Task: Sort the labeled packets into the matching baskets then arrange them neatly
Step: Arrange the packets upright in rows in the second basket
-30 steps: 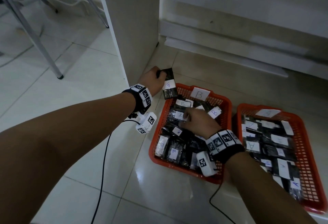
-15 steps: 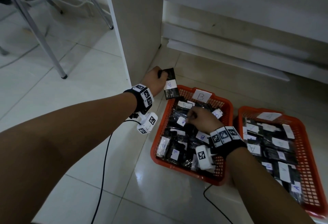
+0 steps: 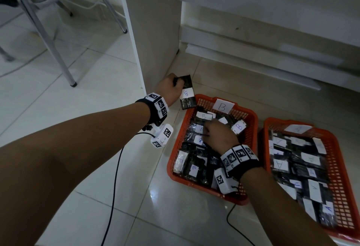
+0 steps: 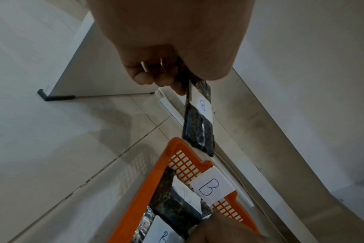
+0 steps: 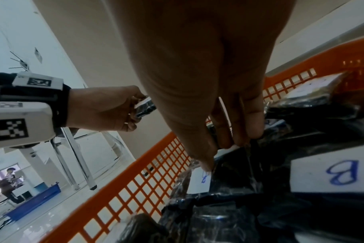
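left hand [image 3: 171, 89] still pinches a b packet [image 3: 187, 92] at frame centre; right hand [image 3: 220, 137] (fingers curled) has slid left, tidying basket b [image 3: 251, 121].

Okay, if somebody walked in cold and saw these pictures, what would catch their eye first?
Probably the two orange baskets on the tiled floor: the B basket and the A basket to its right, both full of dark labeled packets. Next, the left hand holds a B packet up beside the B basket's far left corner, while the right hand reaches among the packets inside it.
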Demonstrator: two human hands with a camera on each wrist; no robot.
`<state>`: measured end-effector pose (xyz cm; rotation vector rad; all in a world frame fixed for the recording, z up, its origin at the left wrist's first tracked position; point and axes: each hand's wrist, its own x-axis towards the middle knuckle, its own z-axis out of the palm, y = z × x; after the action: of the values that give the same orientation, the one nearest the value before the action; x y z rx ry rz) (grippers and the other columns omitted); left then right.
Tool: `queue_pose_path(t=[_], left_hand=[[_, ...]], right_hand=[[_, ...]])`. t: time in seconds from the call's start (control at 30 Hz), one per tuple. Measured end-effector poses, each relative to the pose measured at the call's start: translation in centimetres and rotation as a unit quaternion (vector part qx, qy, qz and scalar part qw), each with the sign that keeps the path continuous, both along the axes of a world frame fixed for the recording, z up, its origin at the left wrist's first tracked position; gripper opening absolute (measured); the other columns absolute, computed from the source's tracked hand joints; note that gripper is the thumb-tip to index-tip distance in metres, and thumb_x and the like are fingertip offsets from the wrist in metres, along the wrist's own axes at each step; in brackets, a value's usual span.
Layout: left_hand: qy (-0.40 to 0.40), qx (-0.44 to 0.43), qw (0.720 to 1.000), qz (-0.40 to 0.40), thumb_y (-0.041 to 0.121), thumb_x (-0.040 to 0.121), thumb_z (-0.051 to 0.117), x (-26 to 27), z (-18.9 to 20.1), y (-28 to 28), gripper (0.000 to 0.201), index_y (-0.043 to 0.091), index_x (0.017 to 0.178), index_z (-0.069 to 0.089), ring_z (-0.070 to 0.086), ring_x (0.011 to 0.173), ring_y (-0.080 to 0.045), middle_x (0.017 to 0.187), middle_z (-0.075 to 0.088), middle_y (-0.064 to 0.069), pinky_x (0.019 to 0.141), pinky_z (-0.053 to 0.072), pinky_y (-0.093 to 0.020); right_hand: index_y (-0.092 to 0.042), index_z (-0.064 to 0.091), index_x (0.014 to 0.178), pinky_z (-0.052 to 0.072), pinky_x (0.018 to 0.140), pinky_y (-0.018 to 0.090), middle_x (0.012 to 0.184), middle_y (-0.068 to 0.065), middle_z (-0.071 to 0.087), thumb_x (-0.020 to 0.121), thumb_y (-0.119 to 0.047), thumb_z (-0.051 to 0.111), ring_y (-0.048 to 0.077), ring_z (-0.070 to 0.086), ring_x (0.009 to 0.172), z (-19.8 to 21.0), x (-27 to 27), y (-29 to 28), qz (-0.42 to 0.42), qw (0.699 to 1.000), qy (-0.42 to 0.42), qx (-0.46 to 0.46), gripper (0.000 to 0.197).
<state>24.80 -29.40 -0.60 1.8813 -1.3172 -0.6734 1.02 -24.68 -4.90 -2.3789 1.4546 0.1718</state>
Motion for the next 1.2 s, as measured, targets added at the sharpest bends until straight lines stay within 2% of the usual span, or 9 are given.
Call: queue_pose_path(t=[0.13,0.27,0.37,0.43,0.5,0.63,0.77,1.0,1.2], left_hand=[[-0.003,0.003,1.0,-0.006,0.041,0.098,0.045,-0.1,-0.1,0.0,0.035,0.012,0.108,0.061,0.066,0.083,-0.027,0.095,0.07,-0.009,0.075,0.056,-0.04],[0.007,0.0,1.0,-0.004,0.033,0.102,0.048,0.2,-0.3,0.0,0.029,0.009,0.11,0.062,0.066,0.086,-0.027,0.097,0.07,-0.01,0.075,0.055,-0.038],[0.001,-0.003,1.0,0.003,0.03,0.104,0.048,0.6,-0.4,0.0,0.027,0.007,0.11,0.061,0.063,0.08,-0.023,0.093,0.067,-0.008,0.061,0.047,-0.026],[-0.009,-0.001,1.0,0.002,0.029,0.105,0.047,0.6,-0.6,0.1,0.027,0.005,0.109,0.06,0.058,0.07,-0.014,0.09,0.064,-0.006,0.054,0.038,-0.022],[-0.014,0.003,1.0,0.004,0.029,0.105,0.047,0.7,-0.8,0.1,0.025,0.007,0.107,0.059,0.056,0.068,-0.012,0.088,0.063,-0.006,0.052,0.035,-0.022],[-0.021,0.009,1.0,0.002,0.032,0.103,0.047,1.1,-1.3,0.1,0.019,0.015,0.098,0.054,0.059,0.073,-0.02,0.086,0.064,-0.005,0.055,0.037,-0.024],[-0.016,0.004,1.0,0.007,0.03,0.104,0.047,1.4,-1.4,0.0,0.016,0.017,0.097,0.053,0.055,0.067,-0.009,0.077,0.059,0.002,0.054,0.036,-0.023],[-0.019,0.003,1.0,-0.007,0.035,0.102,0.047,-0.3,-1.7,-1.2,0.028,0.011,0.106,0.06,0.061,0.081,-0.025,0.091,0.065,-0.006,0.068,0.047,-0.031],[-0.006,0.001,0.999,-0.035,0.035,0.104,0.045,-3.4,-1.2,-2.1,0.03,0.008,0.105,0.06,0.062,0.081,-0.023,0.091,0.065,-0.006,0.059,0.04,-0.027]], right_hand=[[-0.01,0.067,0.1,0.05,0.075,0.033,0.109,0.009,0.065,0.094,-0.015,0.065,0.028,0.066,0.099,0.1,0.4,0.6,0.038,0.999,0.018,0.005,0.008],[-0.016,0.063,0.089,0.054,0.073,0.036,0.097,0.002,0.063,0.095,-0.03,0.066,0.023,0.064,0.092,1.0,0.3,-0.3,-0.024,0.999,-0.032,-0.016,0.015],[-0.016,0.059,0.117,0.054,0.081,0.042,0.12,0.007,0.057,0.095,-0.027,0.067,0.027,0.056,0.107,1.4,0.2,-1.8,-0.041,0.991,-0.084,-0.099,0.026],[-0.013,0.054,0.137,0.053,0.091,0.045,0.136,0.012,0.054,0.096,-0.025,0.067,0.032,0.05,0.121,1.4,0.3,-3.0,-0.015,0.994,-0.054,-0.092,0.044],[-0.014,0.054,0.142,0.05,0.095,0.045,0.139,0.012,0.058,0.099,-0.024,0.064,0.033,0.048,0.127,1.2,0.6,-4.0,0.002,0.998,-0.024,-0.066,0.046],[-0.015,0.061,0.127,0.05,0.088,0.042,0.123,0.008,0.065,0.098,-0.03,0.067,0.03,0.052,0.118,0.7,0.6,-4.9,0.011,0.998,-0.04,-0.038,0.034],[-0.02,0.064,0.112,0.053,0.074,0.036,0.103,-0.001,0.068,0.087,-0.034,0.075,0.02,0.064,0.096,1.2,-0.7,-5.0,-0.023,0.992,-0.122,-0.017,0.03],[-0.027,0.067,0.125,0.051,0.076,0.022,0.11,-0.014,0.068,0.085,-0.035,0.086,-0.001,0.063,0.092,3.8,-5.8,-2.4,-0.058,0.976,-0.196,0.077,0.045],[-0.029,0.072,0.112,0.048,0.068,0.011,0.104,-0.015,0.066,0.081,-0.033,0.09,-0.001,0.063,0.084,4.2,-8.3,0.8,-0.013,0.974,-0.169,0.147,0.036]])
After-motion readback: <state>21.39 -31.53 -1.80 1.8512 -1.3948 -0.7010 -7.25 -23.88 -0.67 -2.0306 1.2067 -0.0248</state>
